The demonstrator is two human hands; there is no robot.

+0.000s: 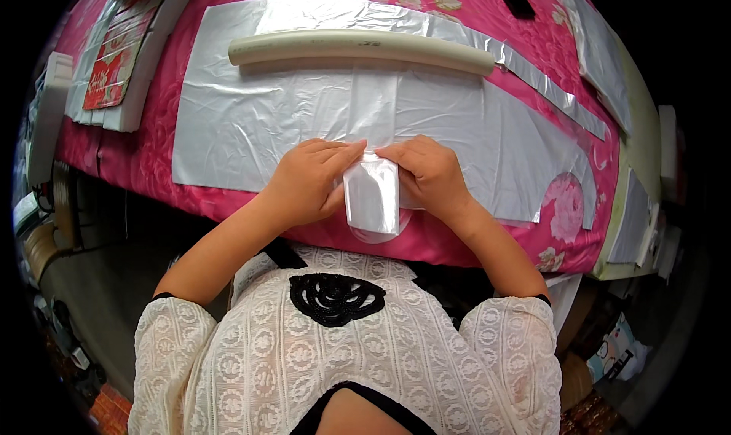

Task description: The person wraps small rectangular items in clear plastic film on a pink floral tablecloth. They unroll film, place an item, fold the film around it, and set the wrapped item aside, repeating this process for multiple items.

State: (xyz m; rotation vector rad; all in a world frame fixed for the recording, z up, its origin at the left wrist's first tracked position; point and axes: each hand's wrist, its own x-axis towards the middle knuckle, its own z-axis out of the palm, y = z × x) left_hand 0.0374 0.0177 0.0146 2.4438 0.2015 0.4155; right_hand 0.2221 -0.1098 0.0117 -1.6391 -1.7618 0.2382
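Note:
A small flat packet of shiny silver film (371,199) lies at the near edge of the table, between my hands. My left hand (311,175) closes on its far left corner, thumb along its side and fingertips near the top. My right hand (431,178) pinches the far right corner with the fingers curled. Under both hands spreads a large sheet of silvery plastic film (251,123), wrinkled in places. Something clear and rounded shows beneath the packet's near end; I cannot make out what it is.
A long pale plastic pipe (358,50) lies across the far part of the sheet. A narrow silver strip (552,94) runs to its right. White foam blocks with a red packet (110,77) stand far left. A pink floral cloth (205,203) covers the table.

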